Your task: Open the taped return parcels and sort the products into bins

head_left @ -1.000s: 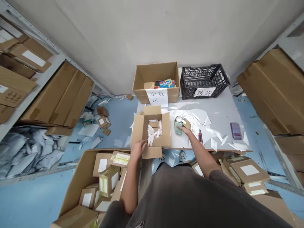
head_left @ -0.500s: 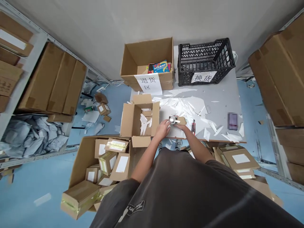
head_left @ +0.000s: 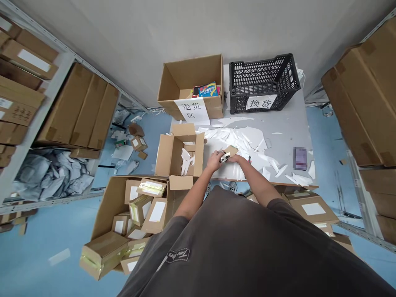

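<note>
Over the near edge of the table I hold a small open cardboard box [head_left: 231,150], its brown flap turned up to the right. Something pale and dark shows in its opening; its kind is too small to make out. My left hand [head_left: 214,161] is closed around the box's left side. My right hand [head_left: 236,159] grips its right side from below, with the fingers partly hidden. A red and black tool [head_left: 249,159] lies just right of that hand, mostly covered. To the left, an open carton [head_left: 166,156] contains white foam pieces [head_left: 186,161].
White scraps [head_left: 241,138] lie across the table. Behind them stand a large carton [head_left: 171,105] with colourful books and a black plastic crate [head_left: 262,88]. A purple item [head_left: 300,158] lies at right. Taped parcels [head_left: 157,214] fill a big box below left; shelves flank both sides.
Both hands have tilted and turned the small box, so the round silvery part seen before no longer faces up. The view has shifted slightly.
</note>
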Motion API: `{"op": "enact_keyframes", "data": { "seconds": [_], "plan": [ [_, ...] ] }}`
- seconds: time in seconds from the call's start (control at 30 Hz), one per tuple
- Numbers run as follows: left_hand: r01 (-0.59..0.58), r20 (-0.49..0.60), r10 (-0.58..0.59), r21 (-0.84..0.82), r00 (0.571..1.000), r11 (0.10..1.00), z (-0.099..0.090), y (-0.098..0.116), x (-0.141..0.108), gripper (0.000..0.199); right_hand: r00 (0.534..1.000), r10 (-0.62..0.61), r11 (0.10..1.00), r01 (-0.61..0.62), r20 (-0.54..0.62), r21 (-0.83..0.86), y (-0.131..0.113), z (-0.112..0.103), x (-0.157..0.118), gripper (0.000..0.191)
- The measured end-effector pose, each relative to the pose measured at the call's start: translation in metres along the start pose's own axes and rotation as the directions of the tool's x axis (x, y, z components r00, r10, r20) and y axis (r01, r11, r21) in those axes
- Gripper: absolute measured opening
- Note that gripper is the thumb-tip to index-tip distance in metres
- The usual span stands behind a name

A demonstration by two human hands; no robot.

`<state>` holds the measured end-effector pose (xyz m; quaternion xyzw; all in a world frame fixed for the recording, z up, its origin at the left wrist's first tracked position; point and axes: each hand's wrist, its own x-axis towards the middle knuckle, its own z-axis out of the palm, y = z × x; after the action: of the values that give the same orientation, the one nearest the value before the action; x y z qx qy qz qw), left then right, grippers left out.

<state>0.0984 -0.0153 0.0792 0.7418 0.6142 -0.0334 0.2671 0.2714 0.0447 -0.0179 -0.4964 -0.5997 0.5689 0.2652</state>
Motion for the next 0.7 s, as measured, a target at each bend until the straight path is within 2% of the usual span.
{"op": "enact_keyframes", "data": {
  "seconds": [0.07,0.2,0.27,0.33,0.43,0.5,0.6,0.7],
  "plan": [
    [0.109,-0.013,-0.110,-0.057,0.994,0.992,0.005,0.005,0.001,0.063,1.000,0.017,1.000,-0.018,0.019,0.023,0.005,0.001,-0.008,0.066],
    [0.264,-0.080,-0.277,-0.142,0.958,0.954,0.017,0.018,-0.002,0.069,0.996,0.078,0.987,-0.070,-0.050,0.143,0.020,0.011,-0.042,0.097],
    [0.260,-0.079,-0.275,-0.162,0.958,0.952,0.021,0.020,-0.003,0.071,0.995,0.074,0.986,-0.063,-0.067,0.152,0.025,0.018,-0.058,0.110],
    [0.206,-0.027,-0.212,-0.137,0.977,0.969,0.021,0.018,-0.001,0.067,0.995,0.048,0.994,-0.039,-0.085,0.098,0.027,0.023,-0.065,0.116],
    [0.118,0.113,-0.115,-0.026,0.987,0.993,0.013,0.010,0.011,0.052,0.994,0.023,0.999,-0.027,-0.110,-0.033,0.021,0.024,-0.059,0.112],
    [0.103,0.176,-0.108,0.035,0.979,0.994,0.005,0.003,0.024,0.046,0.998,0.015,0.994,-0.021,-0.062,-0.111,0.015,0.020,-0.051,0.101],
    [0.118,0.208,-0.130,0.070,0.970,0.991,-0.008,-0.006,0.042,0.039,0.999,-0.005,0.980,0.013,0.041,-0.198,0.007,0.014,-0.042,0.086],
    [0.116,0.198,-0.127,0.068,0.972,0.991,-0.016,-0.015,0.042,0.029,0.998,0.003,0.975,0.010,0.057,-0.224,0.002,0.011,-0.041,0.083]
  ]
}}
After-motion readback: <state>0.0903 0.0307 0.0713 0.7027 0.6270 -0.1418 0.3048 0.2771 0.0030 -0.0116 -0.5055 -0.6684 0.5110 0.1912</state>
